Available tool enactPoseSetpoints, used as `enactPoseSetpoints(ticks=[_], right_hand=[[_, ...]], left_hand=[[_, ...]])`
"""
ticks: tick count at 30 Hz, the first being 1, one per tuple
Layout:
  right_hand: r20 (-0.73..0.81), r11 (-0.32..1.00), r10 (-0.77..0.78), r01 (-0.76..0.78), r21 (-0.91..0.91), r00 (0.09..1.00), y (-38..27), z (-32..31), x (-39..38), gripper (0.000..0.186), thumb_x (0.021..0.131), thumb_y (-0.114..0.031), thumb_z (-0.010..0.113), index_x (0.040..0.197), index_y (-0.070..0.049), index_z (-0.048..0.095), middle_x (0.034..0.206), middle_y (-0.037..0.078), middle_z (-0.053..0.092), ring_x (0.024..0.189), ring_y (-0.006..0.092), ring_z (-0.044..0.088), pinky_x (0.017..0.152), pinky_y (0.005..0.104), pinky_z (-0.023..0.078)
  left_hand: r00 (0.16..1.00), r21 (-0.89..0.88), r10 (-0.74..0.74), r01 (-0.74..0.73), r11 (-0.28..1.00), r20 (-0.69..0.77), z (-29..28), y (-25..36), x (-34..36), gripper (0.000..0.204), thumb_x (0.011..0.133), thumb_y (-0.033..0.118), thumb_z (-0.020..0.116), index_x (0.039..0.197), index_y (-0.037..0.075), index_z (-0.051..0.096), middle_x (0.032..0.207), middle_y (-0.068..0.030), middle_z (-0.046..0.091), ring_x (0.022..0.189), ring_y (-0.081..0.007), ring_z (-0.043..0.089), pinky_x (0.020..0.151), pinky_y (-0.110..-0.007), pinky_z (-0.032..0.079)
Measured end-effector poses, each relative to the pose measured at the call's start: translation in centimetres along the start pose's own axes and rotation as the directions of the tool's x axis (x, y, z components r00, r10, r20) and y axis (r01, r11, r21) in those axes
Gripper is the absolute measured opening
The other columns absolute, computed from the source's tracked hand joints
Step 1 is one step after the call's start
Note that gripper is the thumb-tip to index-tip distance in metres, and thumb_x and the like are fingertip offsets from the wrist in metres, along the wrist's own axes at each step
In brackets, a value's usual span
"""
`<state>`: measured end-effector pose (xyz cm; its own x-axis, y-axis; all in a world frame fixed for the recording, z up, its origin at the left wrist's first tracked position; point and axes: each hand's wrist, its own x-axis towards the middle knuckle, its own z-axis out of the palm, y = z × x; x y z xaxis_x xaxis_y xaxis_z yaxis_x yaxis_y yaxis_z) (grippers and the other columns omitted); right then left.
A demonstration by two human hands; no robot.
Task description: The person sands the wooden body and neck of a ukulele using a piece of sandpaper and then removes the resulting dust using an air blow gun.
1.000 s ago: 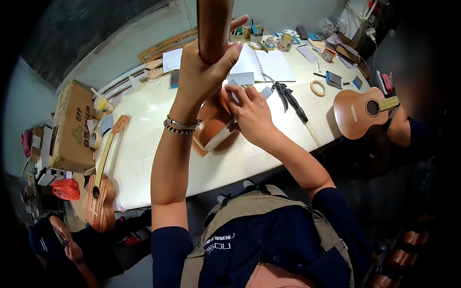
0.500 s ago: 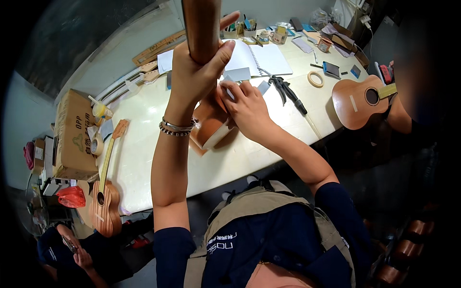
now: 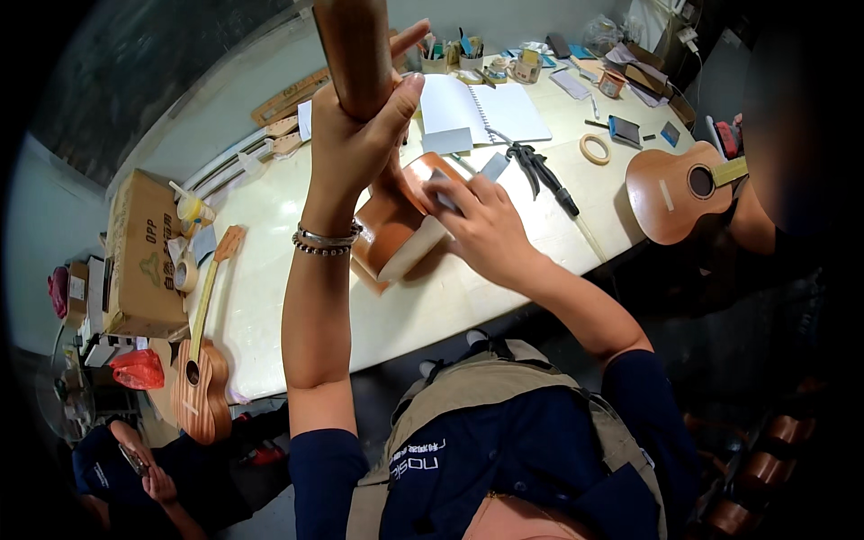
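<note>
In the middle of the table stands a reddish-brown ukulele, body down, its neck rising steeply past the top of the picture. My left hand is wrapped round the neck, index finger stretched out beyond it. Against the body's side, near the waist, my right hand presses a small grey sheet, apparently sandpaper, under its curled fingers. Just beyond that hand lie another grey sheet and a grey piece by an open spiral notebook.
Black clamp-like tool and tape ring lie to the right. A striped ukulele leans at the left table edge by a cardboard box. Another person at the right holds a ukulele; one sits lower left.
My right hand has slid right and slightly nearer along the ukulele's side, and the grey sheet under its fingers now shows. The neck and my left hand have shifted slightly left.
</note>
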<state>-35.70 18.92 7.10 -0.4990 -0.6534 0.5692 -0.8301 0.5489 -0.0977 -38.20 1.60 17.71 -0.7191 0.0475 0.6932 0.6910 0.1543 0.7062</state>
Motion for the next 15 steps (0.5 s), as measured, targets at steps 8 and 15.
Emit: enactPoseSetpoints(ticks=[8, 15], right_hand=[[-0.018, 1.0, -0.008, 0.008, -0.03, 1.0, -0.1, 0.7, 1.1, 0.057, 0.054, -0.019, 0.076, 0.107, -0.005, 0.059, 0.12, 0.0, 0.047, 0.092, 0.023, 0.047, 0.08, 0.0348, 0.041], [-0.022, 0.998, -0.001, -0.001, -0.055, 1.0, -0.4, 0.9, -0.1, 0.05, 0.059, -0.014, 0.071, 0.107, -0.006, 0.06, 0.12, 0.0, 0.047, 0.094, 0.0224, 0.046, 0.081, 0.0335, 0.041]], left_hand=[[1.0, 0.014, 0.012, -0.012, 1.0, -0.02, -0.5, -0.5, 0.0, 0.023, 0.082, 0.008, 0.064, 0.064, -0.001, 0.054, 0.112, -0.0194, 0.062, 0.053, -0.0043, 0.056, 0.044, -0.02, 0.04], [0.998, -0.076, 0.009, -0.014, 0.997, -0.064, -0.2, -0.4, 0.1, 0.02, 0.083, 0.007, 0.063, 0.067, -0.002, 0.054, 0.112, -0.0172, 0.063, 0.049, -0.0028, 0.052, 0.043, -0.019, 0.039]])
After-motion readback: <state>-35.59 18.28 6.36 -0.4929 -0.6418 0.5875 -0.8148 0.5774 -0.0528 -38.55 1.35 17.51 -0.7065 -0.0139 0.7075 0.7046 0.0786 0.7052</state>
